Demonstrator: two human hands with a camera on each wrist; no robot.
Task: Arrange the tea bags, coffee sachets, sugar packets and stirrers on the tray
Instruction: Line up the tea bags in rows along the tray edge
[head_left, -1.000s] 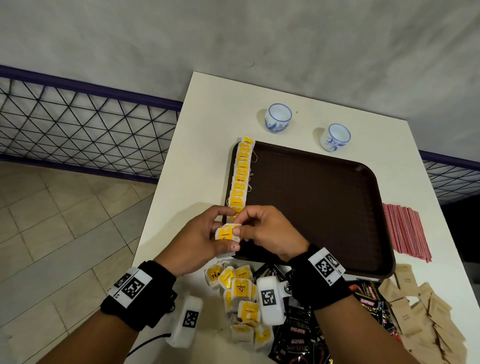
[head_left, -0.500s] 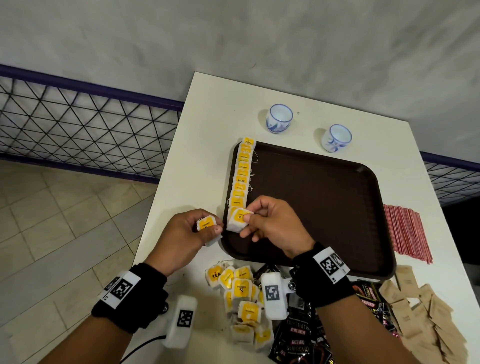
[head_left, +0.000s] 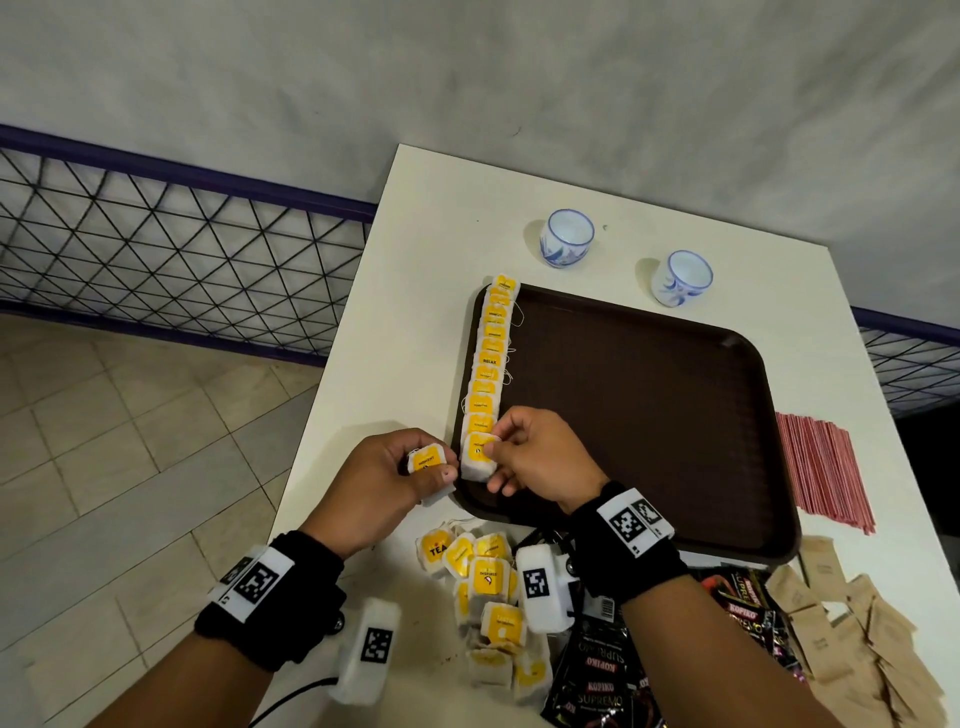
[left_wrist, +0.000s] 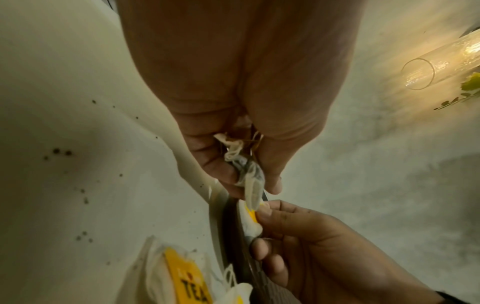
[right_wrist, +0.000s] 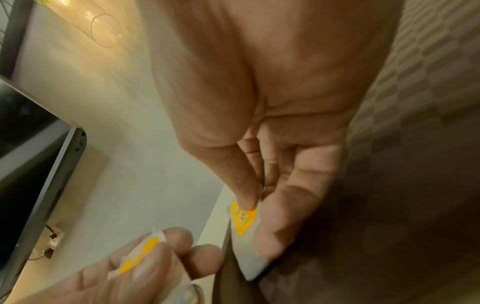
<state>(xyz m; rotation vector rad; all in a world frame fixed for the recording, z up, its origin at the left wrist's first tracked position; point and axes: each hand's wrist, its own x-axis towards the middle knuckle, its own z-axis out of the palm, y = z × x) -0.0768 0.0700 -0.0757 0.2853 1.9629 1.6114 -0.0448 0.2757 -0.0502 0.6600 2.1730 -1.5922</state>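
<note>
Since the earlier frame the right hand (head_left: 540, 462) has carried its tea bag (head_left: 479, 457) down to the near end of the tea-bag row (head_left: 491, 364) along the tray (head_left: 675, 415)'s left edge, thumb and fingers pinching it. The left hand (head_left: 384, 478), just off the tray's left rim, pinches a second tea bag (head_left: 427, 461). Step in hand: extending the row; next, judged, release and seat the second bag.

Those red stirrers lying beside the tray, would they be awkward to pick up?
Probably fiddly. The red stirrers look thin and lie flat in a loose bundle on the table, so they likely weigh little, may scatter or roll if pushed, and seem easier to gather as a bunch than singly.
</note>
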